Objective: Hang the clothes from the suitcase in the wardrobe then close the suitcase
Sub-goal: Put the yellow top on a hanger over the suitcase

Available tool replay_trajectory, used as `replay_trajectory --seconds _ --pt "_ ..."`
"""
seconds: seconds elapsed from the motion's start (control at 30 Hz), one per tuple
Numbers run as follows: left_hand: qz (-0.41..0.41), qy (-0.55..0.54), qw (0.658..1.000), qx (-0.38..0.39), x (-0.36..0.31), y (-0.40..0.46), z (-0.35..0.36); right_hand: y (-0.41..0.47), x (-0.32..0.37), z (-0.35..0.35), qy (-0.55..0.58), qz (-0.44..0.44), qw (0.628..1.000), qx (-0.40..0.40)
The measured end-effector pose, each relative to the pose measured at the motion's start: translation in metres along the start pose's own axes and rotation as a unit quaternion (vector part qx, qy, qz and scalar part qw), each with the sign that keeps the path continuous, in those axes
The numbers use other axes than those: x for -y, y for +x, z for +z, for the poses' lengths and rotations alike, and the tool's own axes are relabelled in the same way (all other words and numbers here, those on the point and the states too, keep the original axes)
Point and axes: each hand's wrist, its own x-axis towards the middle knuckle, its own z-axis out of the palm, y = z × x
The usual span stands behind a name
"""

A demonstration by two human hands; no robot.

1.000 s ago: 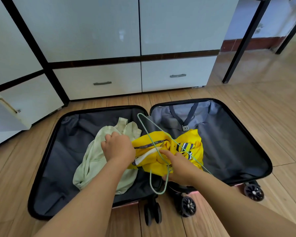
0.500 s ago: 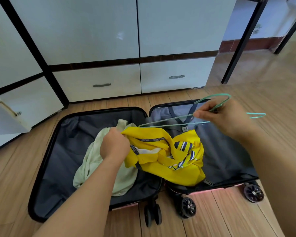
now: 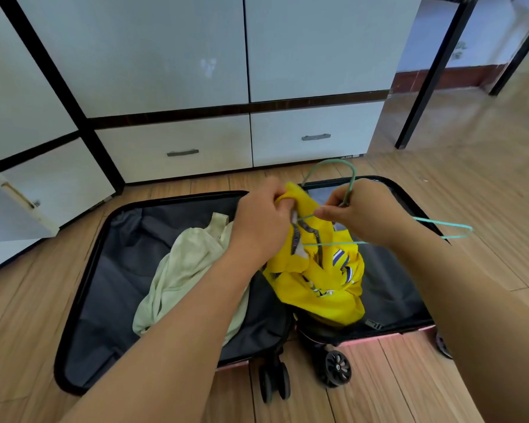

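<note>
- Left hand (image 3: 261, 219) grips the yellow garment (image 3: 318, 270) at its collar, now lifted above the open suitcase (image 3: 104, 239); a second ago it lay inside.
- Right hand (image 3: 364, 215) pinches the green hanger (image 3: 440, 224), brought against the collar.
- Judgement: threading begins; pale green garment (image 3: 184, 270) remains unhung.

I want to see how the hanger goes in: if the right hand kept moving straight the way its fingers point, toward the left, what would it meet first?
Most likely the yellow shirt, at the collar that the left hand grips; the right hand holds the green hanger. Depth is unclear.
</note>
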Motion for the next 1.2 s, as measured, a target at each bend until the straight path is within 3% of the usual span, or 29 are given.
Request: replay_trajectory --seconds 0.1,0.2,0.33,0.47,0.53,0.57,0.63,0.7,0.73,0.77,0.87,0.9,1.0,1.13,1.2 --pt "0.087 -0.074 0.991 0.066 -0.034 -0.001 0.000 0.000 0.001 0.002 -0.044 0.039 0.998 0.011" --pt "0.061 -0.127 0.982 0.122 -0.047 0.003 -0.007 -0.003 -0.003 -0.005 0.012 0.028 0.999 -0.017" --pt "0.053 -0.032 0.995 0.082 -0.028 0.010 -0.017 -0.006 0.002 -0.019 0.093 -0.038 0.994 -0.045" --pt "0.070 0.075 0.979 0.174 -0.012 0.001 -0.010 -0.005 0.007 -0.007 0.175 -0.080 0.981 -0.035" --pt "0.054 0.093 0.981 0.163 -0.006 -0.003 -0.005 -0.003 0.009 0.001 0.205 -0.100 0.973 -0.042" --pt "0.044 0.097 0.984 0.141 -0.003 -0.003 -0.004 -0.002 0.009 0.005 0.192 -0.114 0.973 -0.064" --pt "0.012 0.091 0.993 0.071 0.006 0.001 -0.006 0.002 0.004 0.016 0.076 -0.104 0.974 -0.186" --pt "-0.038 0.073 0.997 -0.005 0.017 0.004 -0.012 0.001 -0.003 0.023 0.012 -0.024 0.945 -0.326" --pt "-0.054 0.063 0.996 -0.033 0.022 0.004 -0.015 -0.002 -0.005 0.025 0.026 0.029 0.937 -0.348" --pt "-0.056 0.052 0.996 -0.051 0.025 0.003 -0.017 -0.002 -0.011 0.030 0.052 0.077 0.943 -0.319" --pt "-0.001 -0.010 0.999 -0.052 0.027 -0.003 -0.020 -0.008 -0.028 0.056 0.021 0.164 0.984 -0.071" --pt "0.022 -0.029 0.998 -0.042 0.025 -0.004 -0.021 -0.010 -0.032 0.063 0.019 0.181 0.983 -0.032" --pt "0.075 -0.073 0.994 -0.023 0.019 -0.003 -0.025 -0.013 -0.039 0.074 0.071 0.213 0.974 0.011" --pt "0.088 -0.128 0.988 0.014 0.017 0.002 -0.027 -0.020 -0.028 0.088 0.160 0.270 0.931 0.186" --pt "0.071 -0.154 0.985 0.025 0.020 0.004 -0.029 -0.020 -0.027 0.094 0.120 0.282 0.936 0.175"
